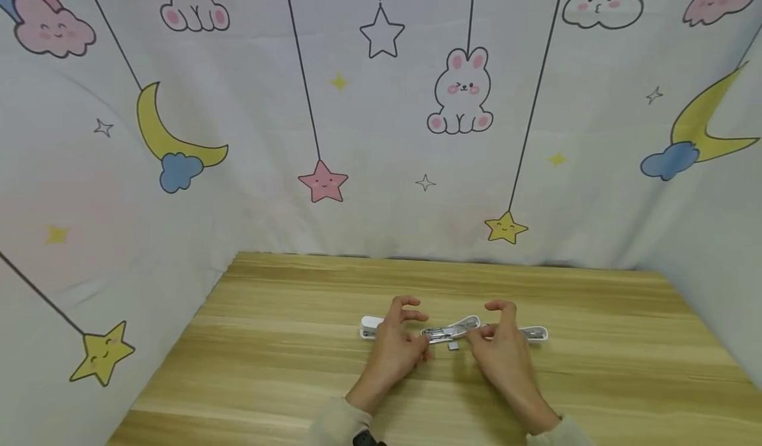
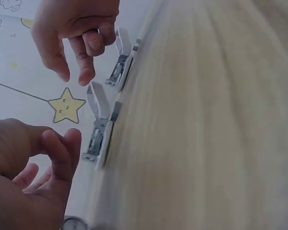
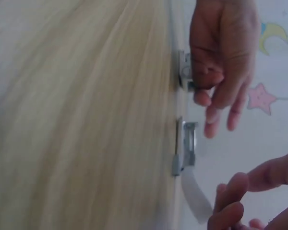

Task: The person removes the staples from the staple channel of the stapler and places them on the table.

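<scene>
A white stapler [image 1: 450,330] lies on the table between my hands, its top cover [image 2: 101,100] swung up to the right and its metal magazine [image 3: 190,139] exposed. A small grey tab [image 1: 454,346] shows at its near side. My left hand [image 1: 397,347] is at the stapler's left end, fingers loosely bent. My right hand [image 1: 503,353] is by the raised cover's tip, thumb and forefinger close together. Whether either hand touches the stapler is unclear. Nothing held shows in either hand.
A second white stapler [image 1: 370,327] lies left, partly behind my left hand. Another opened one [image 1: 536,333] lies right, partly behind my right hand. The wooden table [image 1: 286,366] meets a patterned cloth [image 1: 387,221] at the back and sides.
</scene>
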`<state>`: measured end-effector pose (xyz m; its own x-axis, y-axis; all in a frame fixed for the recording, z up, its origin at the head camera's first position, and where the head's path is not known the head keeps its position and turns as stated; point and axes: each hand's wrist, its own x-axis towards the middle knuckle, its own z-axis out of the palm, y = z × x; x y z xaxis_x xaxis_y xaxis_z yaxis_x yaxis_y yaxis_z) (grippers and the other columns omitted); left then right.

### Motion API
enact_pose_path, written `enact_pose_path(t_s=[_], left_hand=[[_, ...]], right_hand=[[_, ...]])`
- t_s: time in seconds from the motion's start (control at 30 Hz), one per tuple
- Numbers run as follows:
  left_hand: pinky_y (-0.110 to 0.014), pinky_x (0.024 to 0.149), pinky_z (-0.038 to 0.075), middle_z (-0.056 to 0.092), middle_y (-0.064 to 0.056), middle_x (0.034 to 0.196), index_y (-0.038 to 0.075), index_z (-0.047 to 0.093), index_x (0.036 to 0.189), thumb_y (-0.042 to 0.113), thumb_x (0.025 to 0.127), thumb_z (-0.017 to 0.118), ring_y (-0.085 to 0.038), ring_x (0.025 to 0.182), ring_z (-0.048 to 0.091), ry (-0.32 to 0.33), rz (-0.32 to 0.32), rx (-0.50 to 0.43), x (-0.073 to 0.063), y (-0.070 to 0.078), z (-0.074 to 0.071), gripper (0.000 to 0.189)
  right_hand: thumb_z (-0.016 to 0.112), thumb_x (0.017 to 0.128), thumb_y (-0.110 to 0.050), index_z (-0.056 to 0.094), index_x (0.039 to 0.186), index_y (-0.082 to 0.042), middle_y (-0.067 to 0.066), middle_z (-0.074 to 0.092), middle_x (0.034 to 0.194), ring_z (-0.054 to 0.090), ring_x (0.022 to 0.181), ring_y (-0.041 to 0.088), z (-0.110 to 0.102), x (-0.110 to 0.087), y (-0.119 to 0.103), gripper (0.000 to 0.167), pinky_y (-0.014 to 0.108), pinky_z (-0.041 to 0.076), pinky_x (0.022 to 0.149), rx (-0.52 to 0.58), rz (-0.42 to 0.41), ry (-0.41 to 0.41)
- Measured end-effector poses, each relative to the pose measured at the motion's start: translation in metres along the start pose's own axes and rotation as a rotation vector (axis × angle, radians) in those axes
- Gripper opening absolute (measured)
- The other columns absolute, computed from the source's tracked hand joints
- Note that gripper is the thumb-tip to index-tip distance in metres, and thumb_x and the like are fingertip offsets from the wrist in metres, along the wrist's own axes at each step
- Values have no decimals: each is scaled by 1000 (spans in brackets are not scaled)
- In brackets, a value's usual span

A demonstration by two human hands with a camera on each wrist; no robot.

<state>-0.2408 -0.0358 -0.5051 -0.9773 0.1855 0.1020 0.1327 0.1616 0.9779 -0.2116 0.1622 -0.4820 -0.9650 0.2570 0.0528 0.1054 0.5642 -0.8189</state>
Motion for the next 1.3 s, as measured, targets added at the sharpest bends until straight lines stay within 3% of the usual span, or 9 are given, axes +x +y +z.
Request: enact_pose_path(t_s=[0.13, 0.33, 0.4, 0.53, 0.67, 0.77, 1.07, 1.3], left_hand=[[-21, 54, 53, 70, -21, 133, 17, 53, 139, -10, 90, 68, -34, 69, 77, 42, 60, 49, -4, 16, -24, 58], [-22, 70, 56, 77, -9, 116, 20, 60, 134, -9, 88, 69, -19, 85, 69, 153, 182, 194, -9, 26, -76, 55], [-23, 76, 55, 77, -9, 116, 20, 59, 136, -11, 86, 66, -21, 94, 66, 161, 176, 212, -11, 21, -91, 59], [-25, 84, 54, 76, -16, 123, 20, 55, 141, -12, 83, 64, -26, 105, 64, 102, 82, 186, -16, 2, -108, 67], [-24, 85, 55, 75, -21, 124, 14, 52, 146, -9, 88, 70, -25, 107, 68, 27, 21, 142, -14, -19, -113, 65], [-21, 83, 56, 76, -21, 121, 11, 52, 145, -7, 89, 74, -23, 103, 70, 16, 8, 117, -9, -28, -112, 63], [-18, 77, 55, 79, -16, 109, 14, 60, 136, -6, 86, 78, -15, 93, 68, 53, 16, 144, -6, -37, -111, 56], [-18, 73, 54, 78, -13, 102, 13, 57, 136, -9, 82, 74, -10, 84, 65, 59, 30, 187, -6, -39, -111, 61]], right_hand=[[68, 90, -13, 45, 142, -13, 6, 81, 95, 62, 60, 11, 4, -3, -12, 56, 27, 44, 54, 53, -25, -62], [68, 94, -11, 50, 136, -16, 5, 79, 95, 61, 60, 11, 16, -1, -28, 47, 26, 45, 54, 112, -116, -140], [68, 94, -11, 51, 135, -17, 5, 79, 97, 63, 62, 11, 24, 1, -34, 45, 26, 46, 55, 110, -154, -154], [71, 95, -10, 53, 136, -16, 3, 78, 100, 67, 76, 9, 43, 7, -49, 46, 24, 53, 63, 125, -275, -183], [73, 94, -8, 54, 136, -14, 4, 80, 103, 71, 89, 11, 64, 14, -66, 47, 23, 57, 77, 178, -396, -233], [72, 96, -8, 54, 137, -14, 8, 81, 107, 72, 96, 14, 78, 20, -76, 46, 24, 57, 83, 220, -433, -298], [72, 96, -10, 52, 137, -13, 11, 81, 111, 70, 99, 16, 112, 29, -83, 46, 27, 55, 77, 312, -357, -449], [78, 88, -3, 50, 135, -10, 9, 81, 105, 68, 95, 17, 132, 29, -80, 55, 28, 54, 79, 262, -378, -459]])
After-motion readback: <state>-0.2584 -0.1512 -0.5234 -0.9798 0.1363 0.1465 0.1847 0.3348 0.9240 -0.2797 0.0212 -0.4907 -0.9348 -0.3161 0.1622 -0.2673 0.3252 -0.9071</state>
